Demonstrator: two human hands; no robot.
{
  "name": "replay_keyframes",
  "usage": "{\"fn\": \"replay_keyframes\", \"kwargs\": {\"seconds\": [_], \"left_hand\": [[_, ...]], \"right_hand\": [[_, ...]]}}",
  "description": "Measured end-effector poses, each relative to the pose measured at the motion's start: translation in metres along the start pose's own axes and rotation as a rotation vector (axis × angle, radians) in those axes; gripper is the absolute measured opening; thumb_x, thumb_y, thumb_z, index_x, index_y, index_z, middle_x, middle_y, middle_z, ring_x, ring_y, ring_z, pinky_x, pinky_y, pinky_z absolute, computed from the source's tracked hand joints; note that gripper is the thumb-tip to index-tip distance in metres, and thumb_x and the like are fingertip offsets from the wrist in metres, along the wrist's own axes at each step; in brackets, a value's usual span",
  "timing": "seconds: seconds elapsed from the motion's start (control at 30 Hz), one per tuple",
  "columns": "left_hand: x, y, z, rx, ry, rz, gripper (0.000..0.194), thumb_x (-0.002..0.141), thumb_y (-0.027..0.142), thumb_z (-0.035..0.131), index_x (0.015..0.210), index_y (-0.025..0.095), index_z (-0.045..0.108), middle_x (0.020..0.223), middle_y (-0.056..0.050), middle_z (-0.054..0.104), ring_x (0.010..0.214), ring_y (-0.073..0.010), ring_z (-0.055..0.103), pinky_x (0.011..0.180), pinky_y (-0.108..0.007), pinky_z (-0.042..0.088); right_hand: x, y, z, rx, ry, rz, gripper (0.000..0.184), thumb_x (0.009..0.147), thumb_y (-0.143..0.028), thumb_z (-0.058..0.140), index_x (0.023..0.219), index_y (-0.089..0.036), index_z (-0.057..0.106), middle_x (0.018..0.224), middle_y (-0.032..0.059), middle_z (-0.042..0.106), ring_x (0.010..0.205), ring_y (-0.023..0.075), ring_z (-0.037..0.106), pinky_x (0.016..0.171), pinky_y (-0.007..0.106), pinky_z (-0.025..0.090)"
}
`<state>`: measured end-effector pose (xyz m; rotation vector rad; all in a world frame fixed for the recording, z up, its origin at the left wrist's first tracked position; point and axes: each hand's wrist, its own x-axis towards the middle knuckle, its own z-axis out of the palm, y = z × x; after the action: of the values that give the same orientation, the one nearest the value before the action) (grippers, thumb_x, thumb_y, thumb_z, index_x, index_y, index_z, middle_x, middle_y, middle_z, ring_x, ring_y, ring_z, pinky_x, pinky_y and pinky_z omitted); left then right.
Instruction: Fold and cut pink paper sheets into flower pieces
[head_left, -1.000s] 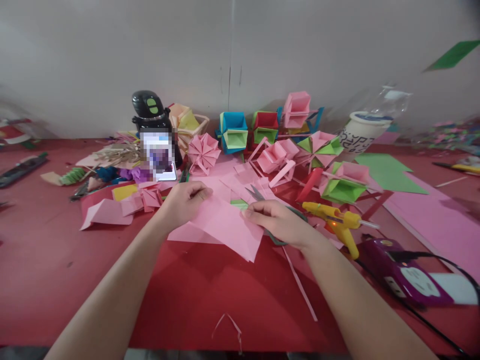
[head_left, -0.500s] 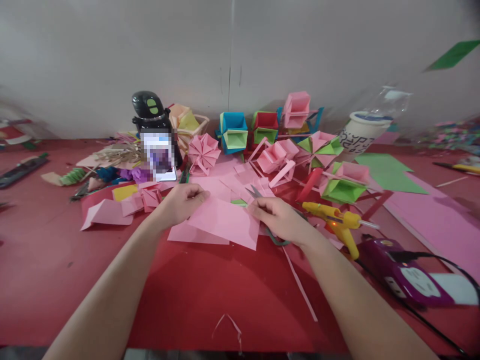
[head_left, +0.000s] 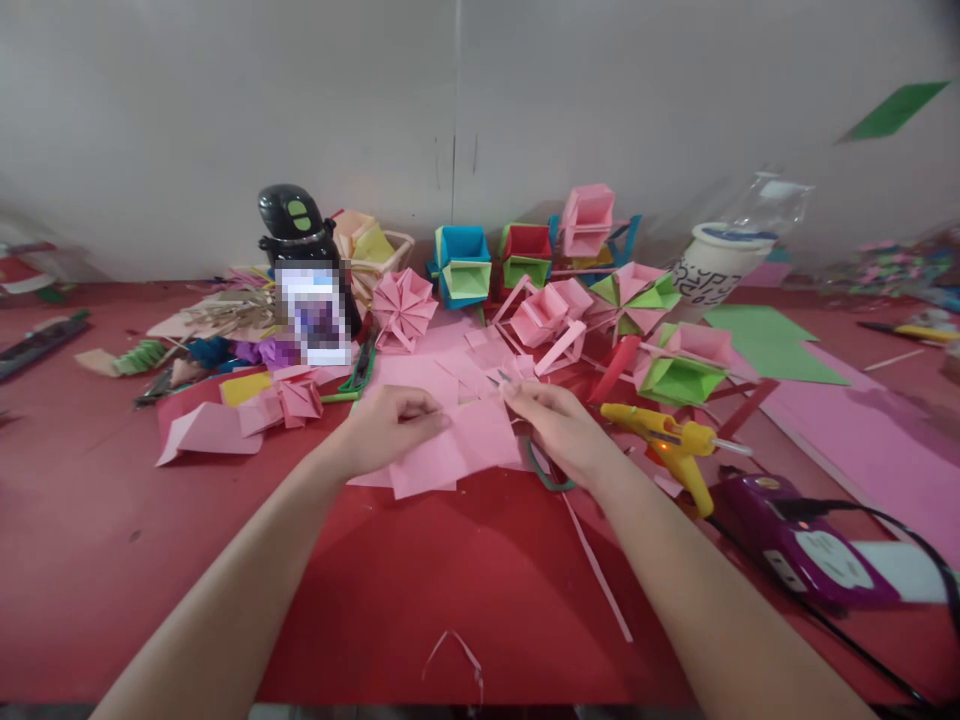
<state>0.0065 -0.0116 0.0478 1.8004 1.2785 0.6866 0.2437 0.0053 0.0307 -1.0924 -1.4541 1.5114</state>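
Note:
A pink paper sheet (head_left: 474, 447) with a crease down its middle is held up between my two hands. My left hand (head_left: 396, 425) pinches its upper left edge, fingers closed. At the upper right corner my right hand (head_left: 551, 420) grips the same sheet between thumb and fingers. Below the sheet, another pink paper (head_left: 371, 482) lies on the red table. Scissors (head_left: 551, 478) with dark green handles lie partly hidden under my right hand, their blade tips showing beyond my fingers. More pink paper pieces (head_left: 420, 375) are spread just behind the sheet.
A yellow glue gun (head_left: 667, 440) and a purple power strip (head_left: 810, 550) with a black cable are on the right. Folded paper models (head_left: 463, 265) line the back. A phone (head_left: 319, 320) leans on a black bottle (head_left: 292, 215). A paper cup (head_left: 724, 260) stands back right.
The sheet has turned and now shows a crease, its left side lower. My left hand has moved right and slightly down, uncovering green-handled scissors behind it. My right hand has shifted only slightly.

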Motion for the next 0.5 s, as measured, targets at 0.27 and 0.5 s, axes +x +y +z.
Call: {"fn": "replay_keyframes", "kwargs": {"seconds": [0.27, 0.5], "left_hand": [[0.0, 0.012, 0.018, -0.31, 0.161, -0.141, 0.013, 0.087, 0.03, 0.06, 0.081, 0.02, 0.056, 0.062, 0.006, 0.053, 0.052, -0.0103, 0.048, 0.049, -0.021, 0.035], [0.001, 0.008, 0.023, -0.449, 0.043, -0.068, 0.024, 0.087, 0.034, 0.064, 0.076, 0.019, 0.049, 0.067, 0.004, 0.054, 0.062, -0.0114, 0.054, 0.06, -0.025, 0.046]], "right_hand": [[0.003, 0.008, 0.007, 0.206, 0.015, 0.015, 0.036, 0.075, -0.049, 0.083, 0.081, -0.016, 0.067, 0.081, 0.0023, 0.066, 0.075, 0.0148, 0.062, 0.078, 0.032, 0.051], [-0.004, 0.006, 0.012, 0.005, -0.067, 0.079, 0.036, 0.078, -0.051, 0.078, 0.078, -0.017, 0.066, 0.077, 0.0027, 0.064, 0.07, 0.0159, 0.057, 0.065, 0.031, 0.046]]}}
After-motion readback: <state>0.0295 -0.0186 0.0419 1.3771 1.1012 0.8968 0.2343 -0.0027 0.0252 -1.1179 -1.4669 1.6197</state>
